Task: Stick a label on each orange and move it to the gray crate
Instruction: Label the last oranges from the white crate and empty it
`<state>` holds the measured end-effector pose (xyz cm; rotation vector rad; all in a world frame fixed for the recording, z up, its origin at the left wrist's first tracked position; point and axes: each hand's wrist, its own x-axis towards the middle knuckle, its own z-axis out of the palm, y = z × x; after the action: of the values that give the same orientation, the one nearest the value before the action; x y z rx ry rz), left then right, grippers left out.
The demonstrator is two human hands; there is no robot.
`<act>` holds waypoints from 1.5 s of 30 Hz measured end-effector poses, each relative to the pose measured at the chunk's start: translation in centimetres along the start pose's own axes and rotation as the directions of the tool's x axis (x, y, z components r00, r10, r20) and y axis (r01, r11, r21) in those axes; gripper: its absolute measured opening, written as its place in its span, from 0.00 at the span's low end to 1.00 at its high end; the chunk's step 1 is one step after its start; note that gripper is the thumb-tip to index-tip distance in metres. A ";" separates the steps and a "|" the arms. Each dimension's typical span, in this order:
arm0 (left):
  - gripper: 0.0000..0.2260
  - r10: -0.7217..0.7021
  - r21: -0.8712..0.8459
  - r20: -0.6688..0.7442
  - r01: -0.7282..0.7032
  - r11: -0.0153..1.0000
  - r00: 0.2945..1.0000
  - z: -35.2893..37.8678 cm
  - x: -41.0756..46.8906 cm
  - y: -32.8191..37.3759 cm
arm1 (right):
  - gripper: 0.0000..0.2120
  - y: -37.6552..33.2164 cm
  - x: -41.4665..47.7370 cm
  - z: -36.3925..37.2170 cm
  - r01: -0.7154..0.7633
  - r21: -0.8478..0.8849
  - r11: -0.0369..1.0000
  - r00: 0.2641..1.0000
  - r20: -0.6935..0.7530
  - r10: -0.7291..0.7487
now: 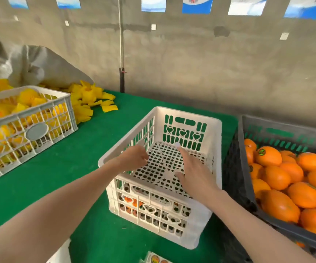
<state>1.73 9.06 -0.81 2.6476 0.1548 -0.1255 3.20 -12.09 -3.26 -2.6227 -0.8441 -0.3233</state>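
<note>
Over the white crate (216, 149) on the green table (68, 168), I see the left hand (134, 157) curled, its hold unclear, and the right hand (195, 173) spread flat, empty; glossy, sticker-labelled oranges (276, 177) fill the gray crate (290, 128) alongside.

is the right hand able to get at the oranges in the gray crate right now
Probably yes. The right hand is open over the white crate, and the gray crate stands just to its right, open-topped, with oranges heaped inside. Only crate walls lie between.
</note>
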 end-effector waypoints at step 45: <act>0.27 0.262 -0.980 0.085 0.034 0.196 0.961 -0.6 -1.4 5.2 | 0.35 -1.5 -0.9 -5.9 -0.014 0.689 0.725 0.943 -0.232 0.239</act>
<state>1.05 4.67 2.33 1.2571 -0.0613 -0.2039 1.04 -13.85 2.21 -1.8570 -0.5264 -0.2981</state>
